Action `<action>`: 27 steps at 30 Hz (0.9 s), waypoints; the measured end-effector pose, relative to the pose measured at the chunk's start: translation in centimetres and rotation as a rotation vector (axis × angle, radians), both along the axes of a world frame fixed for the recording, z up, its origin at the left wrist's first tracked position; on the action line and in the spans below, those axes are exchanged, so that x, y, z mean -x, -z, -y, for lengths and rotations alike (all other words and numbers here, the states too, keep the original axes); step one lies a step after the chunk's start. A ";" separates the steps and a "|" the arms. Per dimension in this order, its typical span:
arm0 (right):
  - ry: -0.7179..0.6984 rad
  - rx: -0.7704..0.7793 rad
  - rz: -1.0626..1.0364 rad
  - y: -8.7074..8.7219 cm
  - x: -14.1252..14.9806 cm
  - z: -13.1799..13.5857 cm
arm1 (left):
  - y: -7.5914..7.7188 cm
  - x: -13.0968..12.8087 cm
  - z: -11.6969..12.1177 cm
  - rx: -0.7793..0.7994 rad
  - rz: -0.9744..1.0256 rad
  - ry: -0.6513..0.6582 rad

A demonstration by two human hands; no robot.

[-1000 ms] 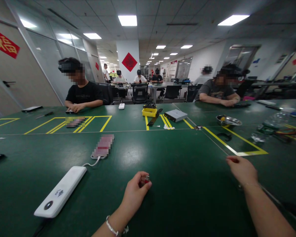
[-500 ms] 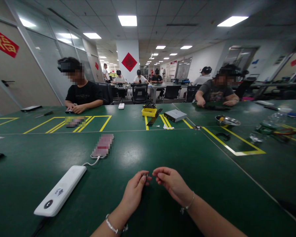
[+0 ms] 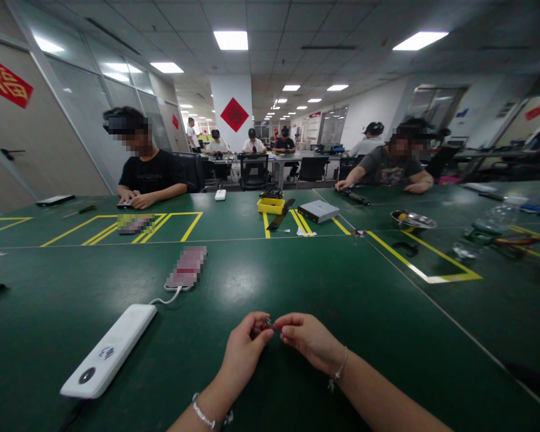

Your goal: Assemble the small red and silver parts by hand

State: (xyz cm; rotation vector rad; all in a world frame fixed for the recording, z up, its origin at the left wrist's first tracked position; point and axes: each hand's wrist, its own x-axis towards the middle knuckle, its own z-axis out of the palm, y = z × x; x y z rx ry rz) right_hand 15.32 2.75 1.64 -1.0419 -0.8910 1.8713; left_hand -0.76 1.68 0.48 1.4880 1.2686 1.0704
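Over the green table (image 3: 378, 372), my left hand (image 3: 246, 342) pinches a small silver and red piece (image 3: 267, 324) between thumb and fingers. Its kind is too small to tell. My right hand (image 3: 312, 341) is closed in a pinch just beside it, fingertips almost meeting those of the left. A bit of red shows at the right fingertips, but what they hold, if anything, I cannot make out.
On my left lies a white power bank (image 3: 110, 351), cabled to a phone (image 3: 186, 268). Farther off are a yellow tray (image 3: 270, 206), a grey box (image 3: 318, 211), a metal bowl (image 3: 414, 220) and a plastic bottle (image 3: 490, 225). Two people sit across the table.
My right hand has come closer to the left, its fingertips now beside the small piece. Red shows on the piece now. Across the table, the person at right has moved a dark object leftward.
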 end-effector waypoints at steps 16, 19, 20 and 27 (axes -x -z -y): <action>-0.096 -0.032 0.046 -0.1 -0.2 0.2 | -1.0 0.3 0.3 -0.048 -0.037 0.019; -0.059 -0.022 -0.016 0.2 -0.3 0.1 | -0.6 0.3 0.2 -0.053 -0.022 0.006; -0.045 -0.019 -0.034 0.3 -0.3 0.0 | -0.5 0.3 0.1 -0.053 -0.022 -0.002; 0.031 -0.016 -0.035 0.2 -0.2 0.0 | -0.1 0.2 -0.1 -0.125 -0.156 -0.052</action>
